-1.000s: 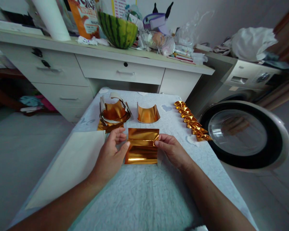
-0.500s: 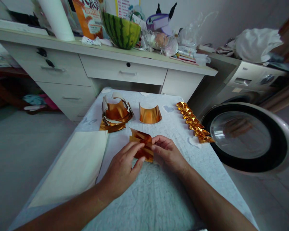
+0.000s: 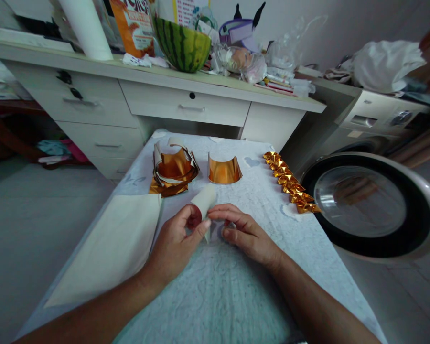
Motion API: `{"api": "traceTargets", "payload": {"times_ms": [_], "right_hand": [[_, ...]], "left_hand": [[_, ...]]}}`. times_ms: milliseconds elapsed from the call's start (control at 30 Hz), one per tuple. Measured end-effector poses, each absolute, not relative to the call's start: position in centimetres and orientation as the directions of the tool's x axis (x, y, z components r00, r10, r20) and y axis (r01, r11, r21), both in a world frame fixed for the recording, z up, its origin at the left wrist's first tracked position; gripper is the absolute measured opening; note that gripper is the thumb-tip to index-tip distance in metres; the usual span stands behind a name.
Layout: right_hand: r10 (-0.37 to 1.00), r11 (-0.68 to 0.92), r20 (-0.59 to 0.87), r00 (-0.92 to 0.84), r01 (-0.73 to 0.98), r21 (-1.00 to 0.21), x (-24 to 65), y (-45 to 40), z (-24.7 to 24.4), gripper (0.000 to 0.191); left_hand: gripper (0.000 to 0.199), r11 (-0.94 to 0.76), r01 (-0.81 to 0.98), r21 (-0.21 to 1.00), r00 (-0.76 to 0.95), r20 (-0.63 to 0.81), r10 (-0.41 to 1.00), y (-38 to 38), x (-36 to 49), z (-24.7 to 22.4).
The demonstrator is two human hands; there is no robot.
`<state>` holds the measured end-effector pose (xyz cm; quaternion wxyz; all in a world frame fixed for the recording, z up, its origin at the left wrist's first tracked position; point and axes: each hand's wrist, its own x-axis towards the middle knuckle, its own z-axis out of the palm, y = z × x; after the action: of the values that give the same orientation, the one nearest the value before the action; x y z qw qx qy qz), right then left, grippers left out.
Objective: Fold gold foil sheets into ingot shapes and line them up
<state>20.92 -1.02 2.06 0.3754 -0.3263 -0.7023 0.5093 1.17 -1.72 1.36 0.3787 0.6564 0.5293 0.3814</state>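
Observation:
A sheet of gold foil paper (image 3: 205, 199) is curled into a tube over the table, with its pale back facing out. My left hand (image 3: 179, 239) is closed on its near left part, the thumb pressing the side nearest me. From the right, the fingertips of my right hand (image 3: 245, 231) touch the tube's edge; its fingers are stretched out and the thumb stands apart. Beyond the tube, a single curved gold sheet (image 3: 225, 171) stands on the table. A pile of curled gold sheets (image 3: 174, 169) lies to its left.
A row of folded gold paper pieces (image 3: 288, 181) runs along the table's right side. A flat cream sheet (image 3: 109, 248) covers part of the left side. The open round washing machine door (image 3: 419, 210) is close to the right edge. Behind stands a drawer desk (image 3: 186, 107) bearing half a watermelon (image 3: 182, 47).
The sheet in my hands has turned from gold side showing to pale side out and is now curled. My left hand has shifted slightly left; my right thumb has come away from the sheet.

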Motion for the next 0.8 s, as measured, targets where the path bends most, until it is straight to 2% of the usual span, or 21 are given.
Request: {"api": "traceTargets", "payload": {"times_ms": [100, 200, 300, 367, 467, 600, 700, 800], "right_hand": [[0.923, 0.228, 0.177, -0.343, 0.116, -0.967, 20.9, -0.9, 1.5, 0.021], [0.989, 0.145, 0.136, -0.057, 0.233, -0.962, 21.1, -0.6, 0.6, 0.019], [0.987, 0.090, 0.124, 0.098, 0.293, -0.952, 21.3, -0.3, 0.3, 0.033], [0.995, 0.073, 0.086, 0.048, 0.227, -0.971, 21.4, -0.3, 0.4, 0.040], [0.995, 0.015, 0.010, -0.096, 0.051, -0.999, 21.2, -0.3, 0.6, 0.032], [0.992, -0.079, -0.072, -0.101, -0.067, -0.995, 21.0, -0.2, 0.3, 0.032], [0.988, -0.118, -0.110, -0.105, -0.083, -0.990, 20.9, -0.1, -0.1, 0.031], [0.990, -0.116, -0.121, -0.075, 0.066, -0.991, 20.9, -0.1, -0.3, 0.031]], "left_hand": [[0.021, -0.095, 0.328, 0.940, 0.122, 0.058, 0.991, -1.5, 1.0, 1.2], [0.021, -0.056, 0.242, 0.969, 0.109, 0.030, 0.994, -1.2, 0.8, 1.1], [0.023, -0.035, 0.148, 0.988, 0.087, 0.023, 0.996, -1.0, 0.7, 0.9], [0.023, -0.024, 0.061, 0.998, 0.082, 0.019, 0.996, -1.0, 0.7, 0.8], [0.022, 0.007, -0.043, 0.999, 0.110, -0.002, 0.994, -1.1, 0.8, 0.7], [0.021, 0.053, -0.021, 0.998, 0.114, -0.050, 0.992, -1.2, 0.7, 0.5], [0.024, 0.061, 0.067, 0.996, 0.085, -0.067, 0.994, -1.0, 0.6, 0.3], [0.018, 0.054, 0.096, 0.994, 0.082, -0.062, 0.995, -0.7, 0.6, -0.1]]}}
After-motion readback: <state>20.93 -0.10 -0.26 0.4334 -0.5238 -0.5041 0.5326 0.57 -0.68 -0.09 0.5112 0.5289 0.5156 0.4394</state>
